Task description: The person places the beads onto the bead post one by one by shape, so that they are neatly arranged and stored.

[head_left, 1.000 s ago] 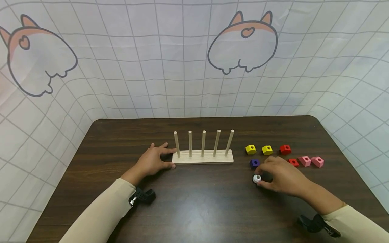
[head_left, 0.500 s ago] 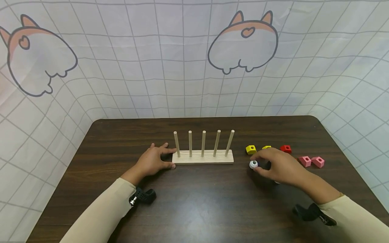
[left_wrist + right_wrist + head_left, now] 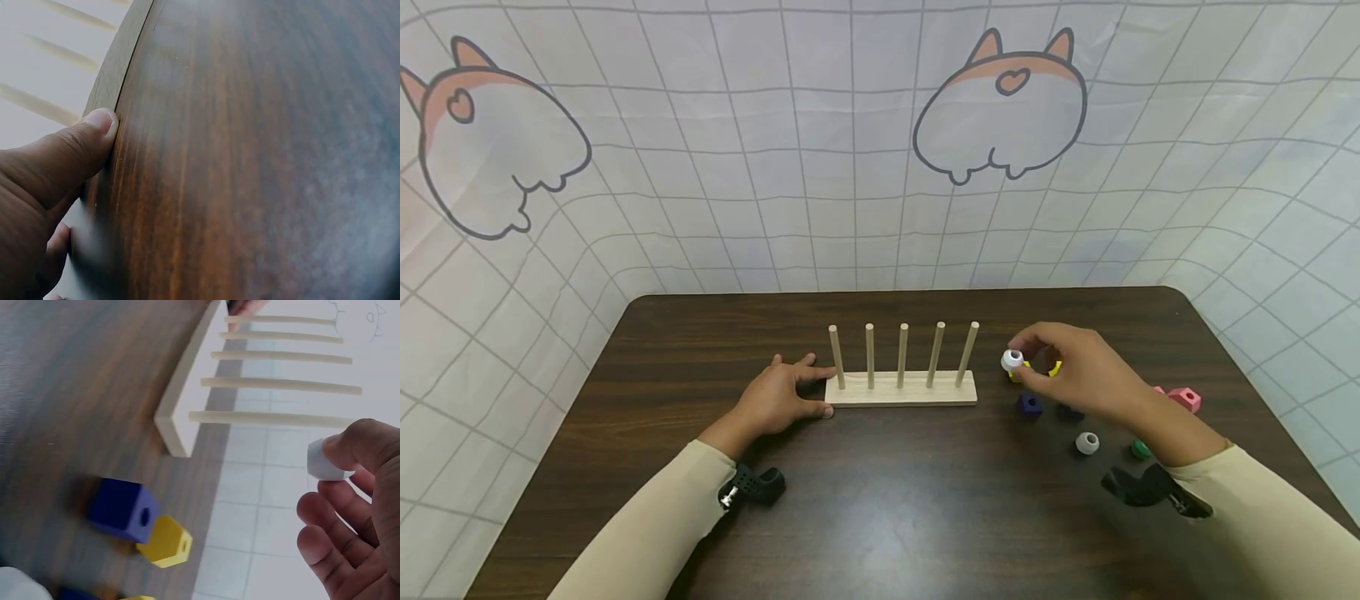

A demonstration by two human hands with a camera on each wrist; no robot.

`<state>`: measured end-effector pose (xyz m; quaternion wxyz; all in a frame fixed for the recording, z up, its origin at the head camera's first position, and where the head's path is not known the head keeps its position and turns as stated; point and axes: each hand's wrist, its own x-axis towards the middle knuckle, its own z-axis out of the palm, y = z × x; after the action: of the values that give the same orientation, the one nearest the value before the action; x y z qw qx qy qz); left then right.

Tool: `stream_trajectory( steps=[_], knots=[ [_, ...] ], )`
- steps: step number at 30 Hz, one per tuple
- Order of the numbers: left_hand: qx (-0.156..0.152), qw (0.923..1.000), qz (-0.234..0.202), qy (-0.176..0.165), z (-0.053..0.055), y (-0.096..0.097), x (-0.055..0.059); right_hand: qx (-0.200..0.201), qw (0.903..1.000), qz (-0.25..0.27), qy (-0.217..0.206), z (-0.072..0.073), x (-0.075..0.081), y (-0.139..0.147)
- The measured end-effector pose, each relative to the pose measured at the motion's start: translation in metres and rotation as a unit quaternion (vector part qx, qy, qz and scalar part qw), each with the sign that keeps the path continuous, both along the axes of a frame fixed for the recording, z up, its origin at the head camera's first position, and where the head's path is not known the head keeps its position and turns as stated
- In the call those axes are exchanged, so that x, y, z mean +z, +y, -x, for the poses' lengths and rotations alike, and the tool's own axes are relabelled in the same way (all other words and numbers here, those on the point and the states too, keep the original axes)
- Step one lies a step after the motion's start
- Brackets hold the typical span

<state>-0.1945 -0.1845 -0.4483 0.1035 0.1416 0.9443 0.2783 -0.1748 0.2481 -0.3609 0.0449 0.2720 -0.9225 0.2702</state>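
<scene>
My right hand (image 3: 1090, 371) pinches a white bead (image 3: 1012, 360) between thumb and fingertips, raised over the blocks right of a wooden peg rack (image 3: 917, 398). In the right wrist view the white bead (image 3: 320, 464) is near the end of the closest peg (image 3: 269, 419), with the other fingers loosely bent below. My left hand (image 3: 775, 398) grips the left end of the rack, thumb at the front and index finger at the back. Up close, the left wrist view shows the thumb (image 3: 75, 140) against the rack's front edge (image 3: 119, 62). Several upright pegs are bare.
Below the right hand lie a dark blue block (image 3: 1029, 406), a second white bead (image 3: 1087, 443) and a green bead (image 3: 1140, 450). A pink block (image 3: 1186, 400) lies farther right. A yellow block (image 3: 167, 542) shows beside the blue one. A printed cloth (image 3: 865, 167) hangs behind the table.
My right hand has lifted the white bead off the table and carried it up, away from me and slightly left. The other white bead and the green bead have come into view. The left hand stays put.
</scene>
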Motion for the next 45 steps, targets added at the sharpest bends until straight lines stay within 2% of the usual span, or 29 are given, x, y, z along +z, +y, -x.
stream_trajectory(
  steps=[5,11,19,24,31,39,45],
  knots=[
    [-0.002,0.9999,0.011,0.001,0.001,0.002,0.000,0.003,0.9998,0.013,0.013,0.005,0.007,-0.003],
    [-0.025,0.9980,0.041,0.043,0.001,0.006,0.006,0.011,0.9995,0.016,0.024,0.008,0.009,-0.008],
    [-0.065,0.9926,-0.017,0.101,0.001,0.006,0.008,0.012,0.9991,0.014,0.037,0.009,0.015,-0.010],
    [-0.071,0.9927,-0.029,0.093,0.002,0.005,0.005,0.015,0.9987,0.027,0.041,0.009,0.017,-0.011],
    [-0.049,0.9956,-0.038,0.071,0.005,0.003,-0.004,0.016,0.9971,0.052,0.054,0.011,0.024,-0.022],
    [-0.043,0.9960,-0.039,0.068,0.005,0.002,-0.006,0.020,0.9950,0.080,0.058,0.014,0.036,-0.039],
    [-0.043,0.9960,-0.038,0.068,0.007,0.000,-0.008,0.038,0.9919,0.104,0.062,0.017,0.042,-0.048]
  ],
)
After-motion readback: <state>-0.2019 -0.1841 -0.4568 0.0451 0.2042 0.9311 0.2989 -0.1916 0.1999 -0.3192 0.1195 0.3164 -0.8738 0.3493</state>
